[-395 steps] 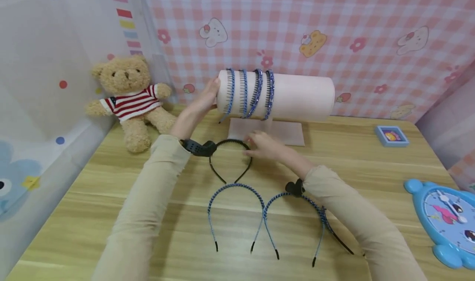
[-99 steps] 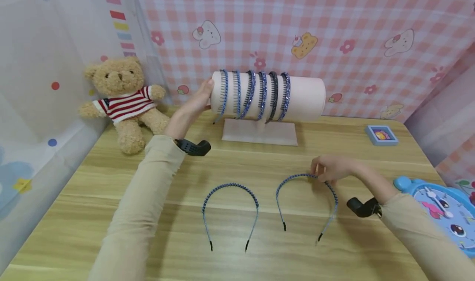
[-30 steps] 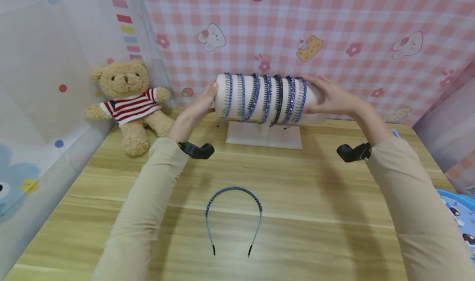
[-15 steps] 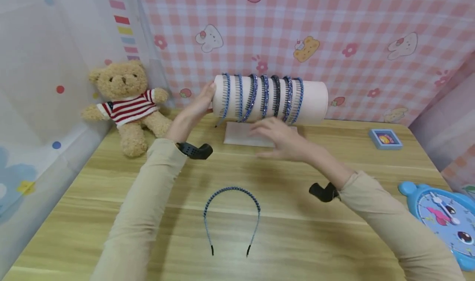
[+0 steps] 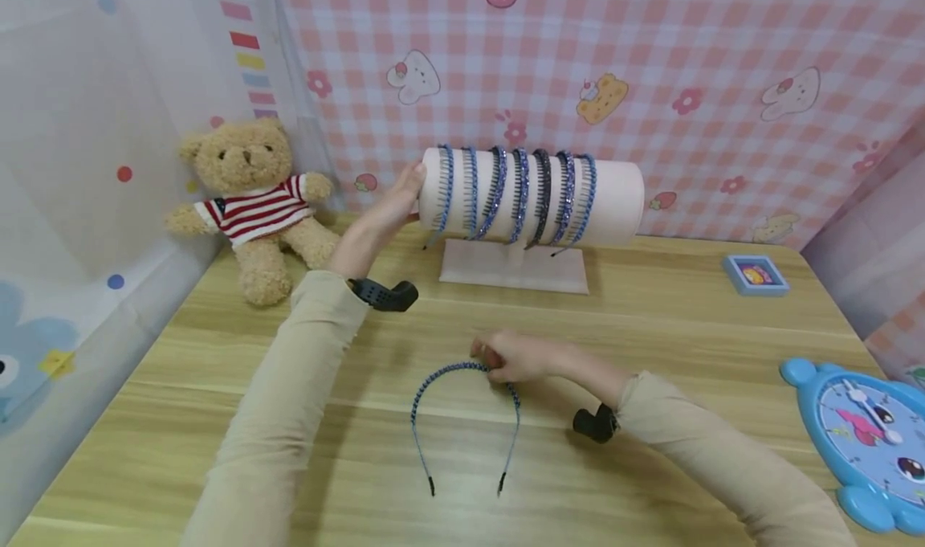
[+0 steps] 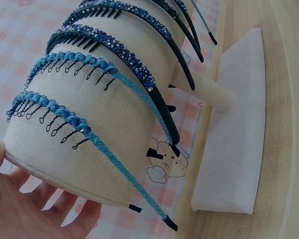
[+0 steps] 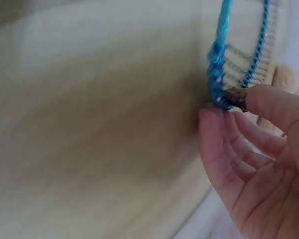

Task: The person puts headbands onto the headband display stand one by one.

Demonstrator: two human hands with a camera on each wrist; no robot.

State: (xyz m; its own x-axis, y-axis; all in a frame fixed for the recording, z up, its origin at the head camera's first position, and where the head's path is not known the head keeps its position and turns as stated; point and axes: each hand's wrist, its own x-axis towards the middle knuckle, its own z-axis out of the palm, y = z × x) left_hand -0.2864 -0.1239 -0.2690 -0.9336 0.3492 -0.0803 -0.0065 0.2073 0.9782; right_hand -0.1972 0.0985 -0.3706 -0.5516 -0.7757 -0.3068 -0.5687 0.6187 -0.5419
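Note:
A pale padded headband stand [image 5: 614,202] stands at the back of the table, with several blue and black headbands [image 5: 499,193] fitted over its roll. My left hand [image 5: 390,202] grips the roll's left end; in the left wrist view the thumb lies on the rim and the fingers [image 6: 84,219] go under it. On the table in front is a braided blue headband [image 5: 426,402], arch away from me, black tips towards me. My right hand [image 5: 523,357] pinches the top right of its arch between thumb and fingers, as the right wrist view shows its blue braid [image 7: 217,74] and wire teeth.
A teddy bear [image 5: 246,177] in a striped shirt sits at the back left. On the right lie a small blue frame [image 5: 755,275] and a blue toy clock [image 5: 867,434]. A pink checked cloth [image 5: 686,49] hangs behind the table.
More headbands from the table have gone onto the roll. Over the last second my right hand has left the roll, come forward and taken hold of the remaining headband, shifting it slightly right.

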